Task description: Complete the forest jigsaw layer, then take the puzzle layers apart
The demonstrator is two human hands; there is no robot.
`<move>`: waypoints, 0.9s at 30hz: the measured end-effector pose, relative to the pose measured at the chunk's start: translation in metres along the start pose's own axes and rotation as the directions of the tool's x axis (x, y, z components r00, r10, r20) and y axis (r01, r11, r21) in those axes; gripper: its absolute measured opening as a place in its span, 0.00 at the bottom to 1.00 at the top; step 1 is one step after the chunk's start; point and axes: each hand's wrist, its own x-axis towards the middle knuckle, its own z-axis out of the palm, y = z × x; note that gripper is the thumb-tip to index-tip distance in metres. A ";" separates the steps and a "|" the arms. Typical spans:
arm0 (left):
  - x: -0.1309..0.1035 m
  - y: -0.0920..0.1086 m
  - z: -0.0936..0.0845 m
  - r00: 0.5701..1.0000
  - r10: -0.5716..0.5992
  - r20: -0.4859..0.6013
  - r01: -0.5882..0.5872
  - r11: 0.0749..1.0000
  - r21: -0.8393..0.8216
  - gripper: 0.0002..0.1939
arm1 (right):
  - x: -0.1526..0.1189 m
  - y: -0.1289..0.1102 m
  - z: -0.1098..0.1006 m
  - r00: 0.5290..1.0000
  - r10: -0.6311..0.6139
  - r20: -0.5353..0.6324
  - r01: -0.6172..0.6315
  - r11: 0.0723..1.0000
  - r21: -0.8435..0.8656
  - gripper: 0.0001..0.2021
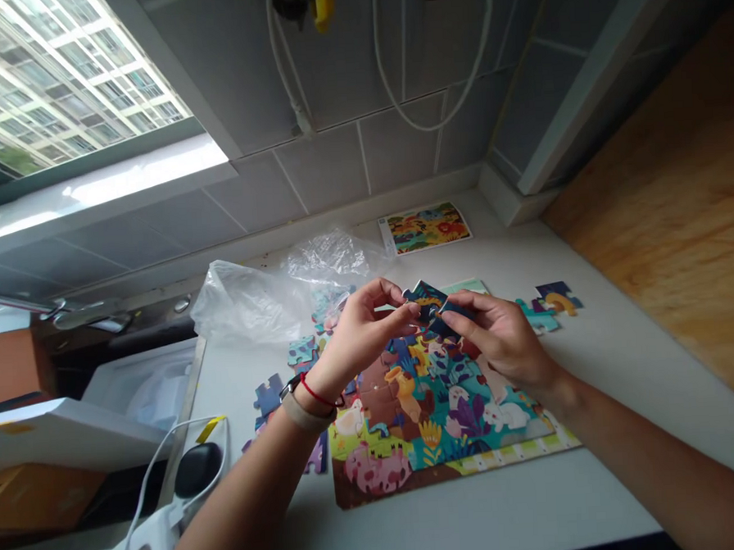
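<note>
both hands meet above the white countertop (538, 496), raised off it so the pieces can be turned freely in the air: the left hand (361, 334) and the right hand (499, 338) each pinch the same small cluster of dark blue cardboard jigsaw pieces (428, 298), which sits between the fingertips just above the far edge of the half-built colourful animal jigsaw (439, 411). the left thumb and forefinger are closed together on the cluster's near-left edge, the other fingers curled loosely; the right thumb and first fingers are clamped on its right side, so the pieces are steadied from both ends, which suits pressing tabs together. whether the cluster is two pieces or more i cannot tell. the assembled picture lies directly at 6 o'clock from the held pieces, close in front of the body. loose pieces are spread round it within reach: a teal and orange pair of loose pieces (550, 305) at 3 o'clock, and blue loose pieces (268, 393) at 8 o'clock. a crumpled clear plastic bag (270, 296) lies at 10 o'clock, pushed back toward the grey tiled wall (336, 162). a small printed reference card (424, 227) rests at 12 o'clock, face up against the wall. the left wrist wears a red string bracelet (315, 393)
</note>
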 end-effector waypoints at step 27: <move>0.002 -0.011 0.003 0.990 -0.097 0.100 0.088 0.992 0.087 0.18 | 0.002 -0.005 -0.003 0.999 0.005 -0.032 -0.008 0.996 -0.094 0.17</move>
